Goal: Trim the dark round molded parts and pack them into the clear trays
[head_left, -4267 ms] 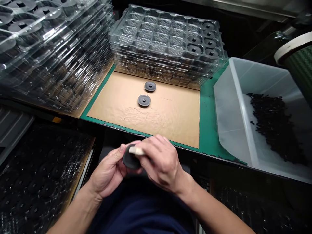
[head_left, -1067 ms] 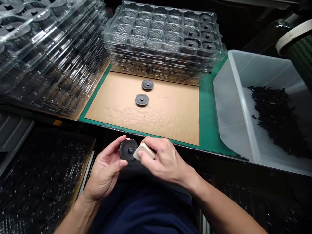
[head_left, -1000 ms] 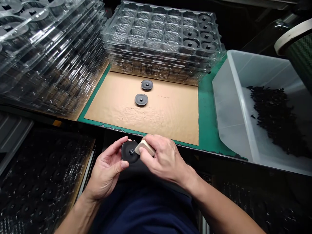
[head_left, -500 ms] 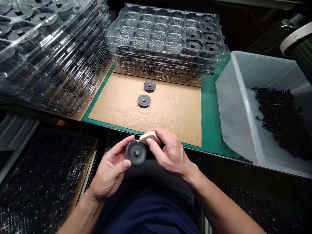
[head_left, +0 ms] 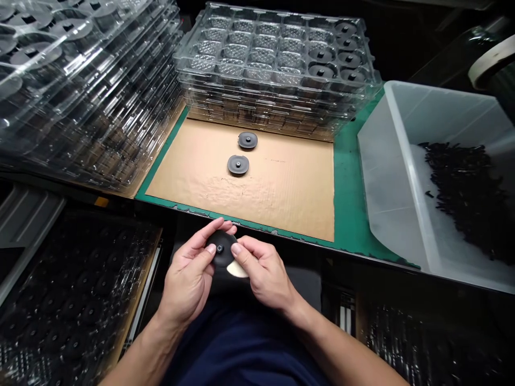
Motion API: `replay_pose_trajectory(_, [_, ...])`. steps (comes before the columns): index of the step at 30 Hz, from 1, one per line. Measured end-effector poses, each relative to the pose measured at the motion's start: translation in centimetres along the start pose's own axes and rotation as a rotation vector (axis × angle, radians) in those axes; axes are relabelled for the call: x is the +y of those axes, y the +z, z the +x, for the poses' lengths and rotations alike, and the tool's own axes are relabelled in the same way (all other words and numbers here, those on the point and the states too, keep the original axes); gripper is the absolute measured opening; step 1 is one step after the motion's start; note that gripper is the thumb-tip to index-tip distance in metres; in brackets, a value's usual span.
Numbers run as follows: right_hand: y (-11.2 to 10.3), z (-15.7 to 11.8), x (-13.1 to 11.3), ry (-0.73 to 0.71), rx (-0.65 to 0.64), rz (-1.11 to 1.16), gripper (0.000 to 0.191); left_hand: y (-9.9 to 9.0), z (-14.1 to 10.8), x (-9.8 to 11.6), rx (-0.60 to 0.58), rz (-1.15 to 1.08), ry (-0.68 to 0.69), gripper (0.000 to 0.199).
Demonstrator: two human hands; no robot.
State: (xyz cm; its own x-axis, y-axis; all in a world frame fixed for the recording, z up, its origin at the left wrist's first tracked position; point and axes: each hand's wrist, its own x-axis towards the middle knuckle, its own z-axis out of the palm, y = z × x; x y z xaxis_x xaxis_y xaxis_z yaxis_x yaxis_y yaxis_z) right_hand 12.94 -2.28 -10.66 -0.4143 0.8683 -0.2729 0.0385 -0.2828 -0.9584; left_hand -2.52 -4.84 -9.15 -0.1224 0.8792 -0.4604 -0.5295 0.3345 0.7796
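A round black disc (head_left: 223, 256) with a small central stud is between my hands, just below the table's front edge. My left hand (head_left: 189, 273) is closed on its left side, thumb on the face near the stud. My right hand (head_left: 265, 271) holds a cream-coloured pad (head_left: 237, 269), and its thumb presses at the disc's right edge. Part of the pad is hidden by the fingers. Two similar black discs, one at the back (head_left: 248, 140) and one nearer (head_left: 238, 165), lie apart on the brown cardboard (head_left: 289, 187).
Stacked clear trays (head_left: 277, 69) stand behind the cardboard, with black discs in their right-hand cells. A taller tray stack (head_left: 96, 91) rises at left. At right, a translucent bin (head_left: 386, 177) holds small black pieces. Another disc-filled tray (head_left: 76, 289) lies low at left.
My right hand has moved down and slightly left, bringing the pad to the disc's lower right. The left thumb has shifted up onto the disc's face, and the disc has tilted.
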Motion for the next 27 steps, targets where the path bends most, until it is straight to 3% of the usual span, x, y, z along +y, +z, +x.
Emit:
replay_pose_trajectory(5, [-0.2, 0.0, 0.7, 0.041, 0.079, 0.048, 0.048, 0.2, -0.3, -0.6, -0.079, -0.037, -0.005, 0.058])
replay_pose_trajectory(9, [0.0, -0.4, 0.8, -0.100, 0.049, -0.065, 0.045, 0.2, 0.0, -1.5, -0.054, 0.044, 0.009, 0.072])
replay_pose_trajectory(13, [0.0, -0.9, 0.9, -0.192, -0.039, -0.178, 0.038, 0.2, 0.5, -1.7, 0.041, 0.164, -0.025, 0.046])
replay_pose_trajectory(16, [-0.3, -1.1, 1.1, -0.140, -0.080, -0.217, 0.041, -0.5, 1.1, -1.1, 0.036, 0.177, -0.054, 0.028])
replay_pose_trajectory(21, [-0.8, -0.9, 1.0, 0.005, -0.221, -0.180, 0.048, -2.7, 2.0, 0.0, -0.064, 0.159, -0.174, 0.043])
replay_pose_trajectory(27, [0.4, 0.1, 0.9, 0.118, -0.175, -0.173, 0.049, -5.3, 1.1, -0.3, 0.046, 0.113, -0.167, 0.055])
